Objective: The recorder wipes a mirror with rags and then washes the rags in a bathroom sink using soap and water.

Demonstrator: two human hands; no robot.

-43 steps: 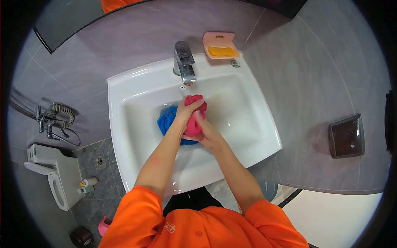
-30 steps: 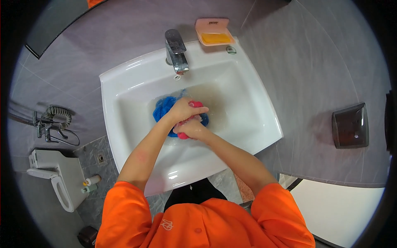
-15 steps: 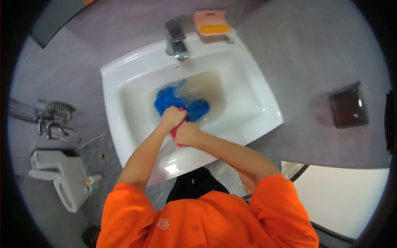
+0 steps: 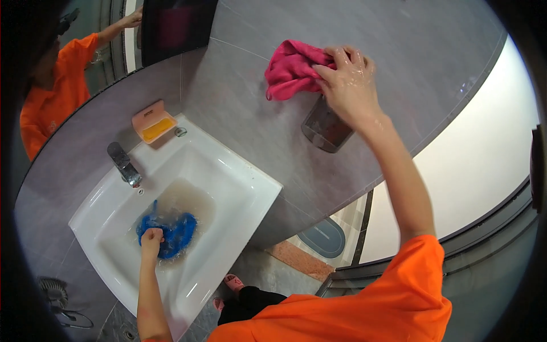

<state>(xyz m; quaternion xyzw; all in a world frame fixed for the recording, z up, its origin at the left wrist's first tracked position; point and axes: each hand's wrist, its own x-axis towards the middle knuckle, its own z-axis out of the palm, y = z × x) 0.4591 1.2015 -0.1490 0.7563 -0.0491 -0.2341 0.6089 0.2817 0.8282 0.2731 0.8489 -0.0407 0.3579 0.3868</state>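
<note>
Grey wall [image 4: 239,102] flanks the sink [image 4: 265,185]; the left hand [image 4: 151,239], grip closed, meets blue cloth [image 4: 183,233] in water; the right hand [image 4: 350,82] grips pink cloth [image 4: 293,71], likely keeping the two apart.

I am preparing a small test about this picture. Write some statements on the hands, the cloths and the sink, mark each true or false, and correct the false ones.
1. The right hand holds the pink cloth. True.
2. Both hands hold the pink cloth. False: the left hand is closed on the blue cloth.
3. The blue cloth is in the sink. True.
4. The sink is dry. False: cloudy water lies in it.
5. The right hand partly hides the dark box from view. True.
6. The pink cloth is under water. False: it is in the air, outside the sink.
</note>
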